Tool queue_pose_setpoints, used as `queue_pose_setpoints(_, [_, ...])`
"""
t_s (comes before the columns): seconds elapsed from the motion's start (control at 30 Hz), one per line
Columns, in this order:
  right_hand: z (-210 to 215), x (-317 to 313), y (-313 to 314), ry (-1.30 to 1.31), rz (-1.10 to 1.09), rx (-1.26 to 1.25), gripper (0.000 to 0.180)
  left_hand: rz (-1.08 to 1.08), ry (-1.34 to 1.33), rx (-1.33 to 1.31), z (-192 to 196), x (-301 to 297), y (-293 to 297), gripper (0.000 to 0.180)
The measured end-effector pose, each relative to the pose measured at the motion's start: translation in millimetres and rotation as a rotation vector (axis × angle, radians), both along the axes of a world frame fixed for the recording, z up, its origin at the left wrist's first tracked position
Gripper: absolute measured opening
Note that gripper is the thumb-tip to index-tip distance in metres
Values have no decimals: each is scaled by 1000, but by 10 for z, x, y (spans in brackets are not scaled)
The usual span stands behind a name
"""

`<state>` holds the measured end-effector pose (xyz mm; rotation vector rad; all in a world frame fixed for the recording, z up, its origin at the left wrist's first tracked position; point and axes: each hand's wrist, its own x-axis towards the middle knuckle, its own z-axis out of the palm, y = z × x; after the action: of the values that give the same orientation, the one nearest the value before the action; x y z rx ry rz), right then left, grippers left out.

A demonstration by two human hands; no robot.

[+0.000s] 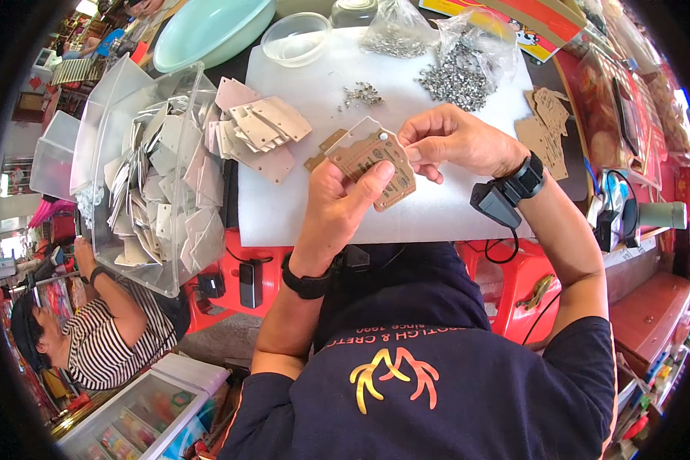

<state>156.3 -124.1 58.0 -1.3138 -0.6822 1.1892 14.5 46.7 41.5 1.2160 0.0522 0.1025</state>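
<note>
My left hand grips a brown printed card, its thumb lying flat across the front. The card is tilted, has a notched edge and small holes, and shows a whitish round spot near its upper right corner. Close to the card's right edge, the fingers of my right hand are pinched together; what they hold is hidden. More brown card sticks out behind the held one. Past my hands, a small heap of metal fasteners lies on the white foam sheet.
A clear plastic bin full of pale cards stands left, beside stacked cards. Metal pieces spill from a bag at the back. Brown cards lie right. A clear bowl and green basin stand behind. Another person sits left.
</note>
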Motion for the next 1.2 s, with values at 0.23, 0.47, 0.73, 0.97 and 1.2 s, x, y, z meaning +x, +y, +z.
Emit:
queue_pose_setpoints(0.23, [54,1,-17,47,-15,-27,22,-26,30,10,-21,6,4,23])
queue_pose_setpoints(0.47, [21,-17,-16,-29,-30,43,20,19,13,38,-20,20,-14,23])
queue_pose_setpoints(0.73, [57,-66,-18,-16,-72,21,19,32,-2,45,5,36,-11,24])
queue_pose_setpoints(0.97, [60,-114,3,-71,-113,46,14,53,-8,59,-20,43,-15,24])
queue_pose_setpoints(1.2, [3,-133,7,-233,-103,-19,17,122,20,106,-89,67,-36,21])
